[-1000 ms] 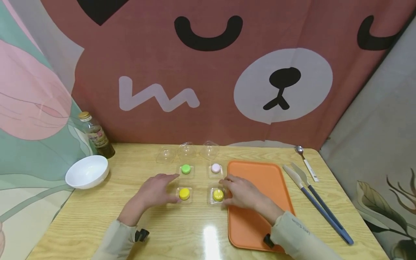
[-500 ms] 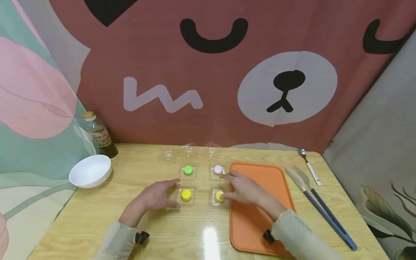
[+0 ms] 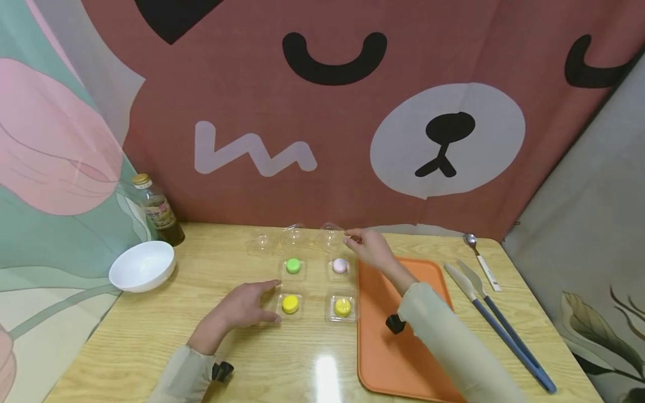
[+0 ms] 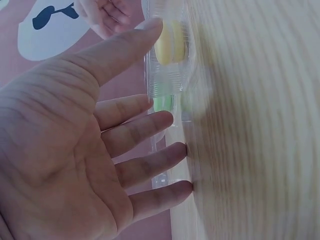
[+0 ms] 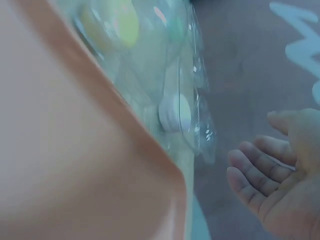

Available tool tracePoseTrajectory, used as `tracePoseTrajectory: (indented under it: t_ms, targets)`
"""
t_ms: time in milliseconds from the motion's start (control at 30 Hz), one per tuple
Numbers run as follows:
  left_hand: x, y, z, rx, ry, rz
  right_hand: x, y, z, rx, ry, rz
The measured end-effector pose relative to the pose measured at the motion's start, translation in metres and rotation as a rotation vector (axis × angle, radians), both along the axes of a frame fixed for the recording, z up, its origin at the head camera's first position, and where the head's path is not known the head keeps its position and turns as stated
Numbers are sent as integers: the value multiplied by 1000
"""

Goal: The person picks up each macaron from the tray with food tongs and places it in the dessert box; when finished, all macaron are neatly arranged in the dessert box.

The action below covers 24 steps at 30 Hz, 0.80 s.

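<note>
My left hand [image 3: 247, 305] stays at the left of a yellow macaron [image 3: 290, 304] in a clear plastic box. Its thumb and index fingertip are at the box's side, and in the left wrist view the fingers are spread with nothing held. The right hand [image 3: 372, 247] is at the back, fingertips right at the edge of a clear plastic lid [image 3: 331, 238]. Its fingers are loosely bent in the right wrist view, with no grip showing. A lilac macaron [image 3: 340, 265], a green macaron [image 3: 293, 265] and another yellow macaron [image 3: 342, 307] sit in clear boxes.
Two more clear lids [image 3: 296, 236] stand at the table's back. An orange tray [image 3: 398, 347] lies under the right forearm. Right of it are tongs [image 3: 496, 324] and a spoon [image 3: 481, 262]; at the left, a white bowl [image 3: 143, 267] and a bottle [image 3: 160, 212].
My right hand has left the front right yellow macaron's box and moved back to the clear lid. The left hand has stayed nearly in place by its box. The head view has shifted slightly.
</note>
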State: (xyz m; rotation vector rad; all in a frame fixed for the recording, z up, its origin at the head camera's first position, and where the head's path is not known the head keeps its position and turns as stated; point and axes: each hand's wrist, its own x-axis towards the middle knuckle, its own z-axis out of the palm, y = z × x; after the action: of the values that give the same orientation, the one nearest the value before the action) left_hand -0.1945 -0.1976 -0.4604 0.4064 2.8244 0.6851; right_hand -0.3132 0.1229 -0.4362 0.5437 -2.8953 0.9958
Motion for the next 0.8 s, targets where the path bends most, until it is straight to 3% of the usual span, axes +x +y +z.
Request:
tracePoseTrajectory:
  t_ms: [233,467,600,800]
  targets:
    - [-2,1,1,11,4,18,-31,-2,-6,-71,-136,-147]
    - [-1,4,-2,28,-29,33,-44,-1,-18,-12,-178,-242]
    - [0,6,-2,32,-52,43,-48,-1,-25,-38,-217,-258]
    - [1,5,4,13,-68,60,-54,-7,-32,-141,-286,-203]
